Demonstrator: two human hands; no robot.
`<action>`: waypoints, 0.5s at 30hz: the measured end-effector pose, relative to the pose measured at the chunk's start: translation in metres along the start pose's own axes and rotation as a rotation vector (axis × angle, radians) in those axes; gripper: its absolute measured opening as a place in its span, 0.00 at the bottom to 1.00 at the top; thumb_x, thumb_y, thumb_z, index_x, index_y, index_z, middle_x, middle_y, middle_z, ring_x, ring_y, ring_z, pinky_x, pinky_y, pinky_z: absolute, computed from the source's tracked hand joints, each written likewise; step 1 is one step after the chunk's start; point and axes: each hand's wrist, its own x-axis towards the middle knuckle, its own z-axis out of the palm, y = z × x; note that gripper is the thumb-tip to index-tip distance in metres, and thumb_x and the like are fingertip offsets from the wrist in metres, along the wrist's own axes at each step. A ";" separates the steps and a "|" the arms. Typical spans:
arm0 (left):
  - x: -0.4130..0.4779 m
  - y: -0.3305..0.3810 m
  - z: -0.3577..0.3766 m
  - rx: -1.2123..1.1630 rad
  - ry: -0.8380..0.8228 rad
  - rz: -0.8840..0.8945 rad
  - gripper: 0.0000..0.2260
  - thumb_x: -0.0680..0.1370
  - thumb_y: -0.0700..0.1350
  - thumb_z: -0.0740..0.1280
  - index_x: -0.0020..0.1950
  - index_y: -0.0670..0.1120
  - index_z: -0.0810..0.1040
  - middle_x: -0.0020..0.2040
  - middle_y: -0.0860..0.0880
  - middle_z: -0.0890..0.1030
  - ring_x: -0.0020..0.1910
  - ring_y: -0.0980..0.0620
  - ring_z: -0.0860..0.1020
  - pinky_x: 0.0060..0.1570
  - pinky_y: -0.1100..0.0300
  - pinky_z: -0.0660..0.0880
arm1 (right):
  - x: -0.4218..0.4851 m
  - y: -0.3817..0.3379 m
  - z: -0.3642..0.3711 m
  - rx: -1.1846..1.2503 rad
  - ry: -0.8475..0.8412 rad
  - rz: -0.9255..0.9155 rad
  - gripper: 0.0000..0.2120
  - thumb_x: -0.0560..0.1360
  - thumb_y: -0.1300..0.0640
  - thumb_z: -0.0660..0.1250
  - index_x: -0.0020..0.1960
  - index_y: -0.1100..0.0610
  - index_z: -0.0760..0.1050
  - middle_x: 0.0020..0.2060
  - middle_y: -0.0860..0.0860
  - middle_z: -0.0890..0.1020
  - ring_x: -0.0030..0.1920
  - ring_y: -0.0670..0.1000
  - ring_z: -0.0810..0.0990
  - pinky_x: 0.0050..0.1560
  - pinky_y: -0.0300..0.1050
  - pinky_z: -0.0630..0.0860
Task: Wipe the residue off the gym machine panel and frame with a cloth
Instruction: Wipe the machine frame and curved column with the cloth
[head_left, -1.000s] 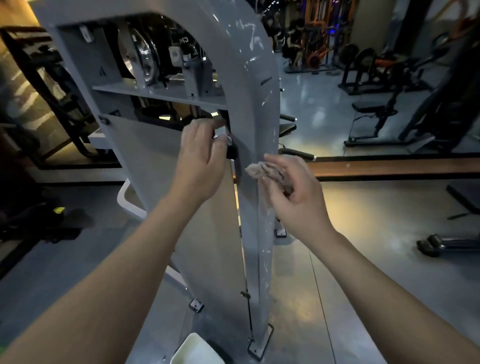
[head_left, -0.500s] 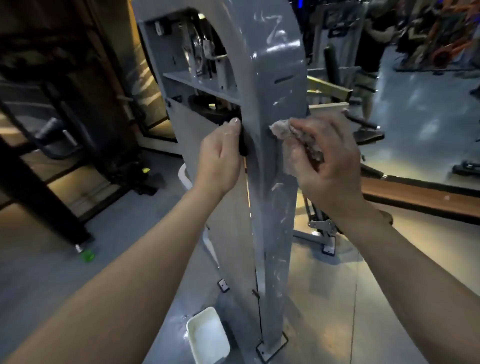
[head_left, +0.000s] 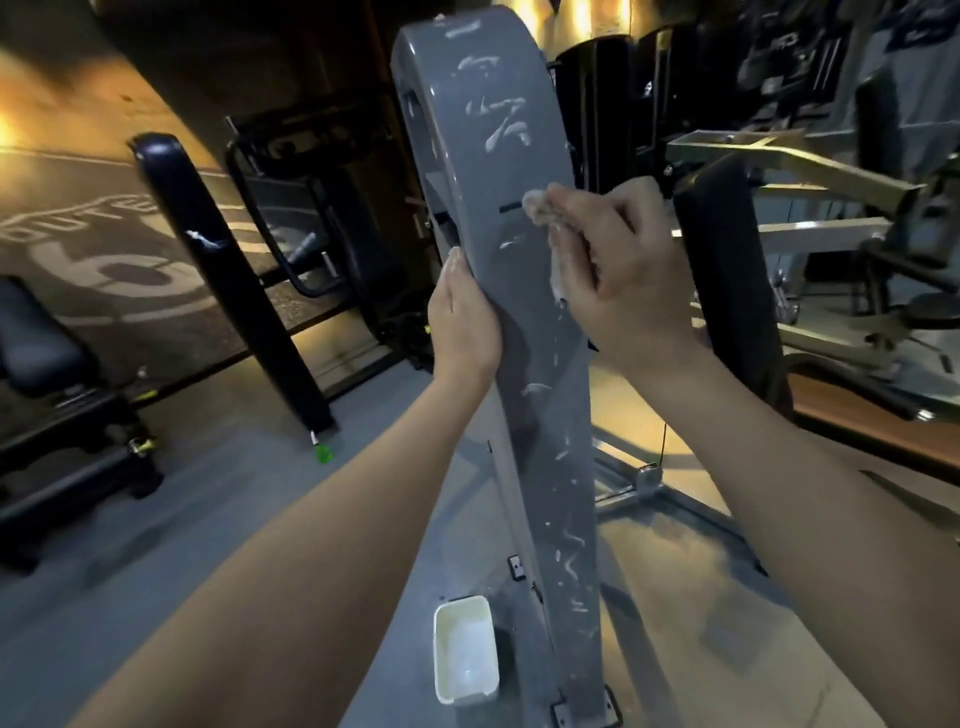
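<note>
The grey gym machine frame (head_left: 540, 415) rises up the middle of the view, seen edge-on, with white residue smears (head_left: 496, 111) near its top and more streaks lower down. My right hand (head_left: 623, 280) pinches a crumpled whitish cloth (head_left: 543, 210) and presses it against the frame's front face beside a dark slot. My left hand (head_left: 465, 322) grips the frame's left edge just below, fingers wrapped behind it. The side panel is hidden from this angle.
A small white tray (head_left: 465, 649) lies on the floor by the frame's base. A black padded post (head_left: 228, 280) leans at the left, a bench (head_left: 47, 364) stands at the far left, and other machines (head_left: 810, 218) crowd the right. A green object (head_left: 323, 453) lies on the floor.
The view has swung round to the frame's front edge. My right hand with the cloth stays on the frame near the slot; my left hand moved from the black knob to the frame's edge.
</note>
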 end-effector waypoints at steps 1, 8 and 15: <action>0.000 0.000 0.001 0.020 0.011 0.003 0.21 0.88 0.49 0.49 0.75 0.43 0.71 0.66 0.58 0.76 0.64 0.68 0.73 0.65 0.73 0.63 | 0.003 0.003 0.005 -0.017 0.009 -0.017 0.12 0.84 0.57 0.65 0.63 0.61 0.81 0.46 0.60 0.76 0.39 0.52 0.75 0.37 0.44 0.76; 0.010 -0.015 -0.002 -0.022 -0.015 0.048 0.23 0.86 0.52 0.51 0.67 0.38 0.77 0.60 0.48 0.83 0.63 0.58 0.79 0.68 0.58 0.73 | -0.003 0.007 0.006 -0.097 -0.216 -0.226 0.12 0.84 0.59 0.62 0.60 0.64 0.80 0.40 0.60 0.72 0.31 0.57 0.70 0.24 0.53 0.72; 0.017 -0.027 -0.004 0.021 -0.005 0.167 0.23 0.83 0.53 0.50 0.51 0.34 0.73 0.48 0.34 0.77 0.49 0.37 0.76 0.55 0.36 0.73 | -0.008 -0.005 0.011 -0.125 -0.286 -0.081 0.17 0.86 0.49 0.60 0.56 0.61 0.81 0.38 0.52 0.74 0.31 0.47 0.72 0.32 0.49 0.73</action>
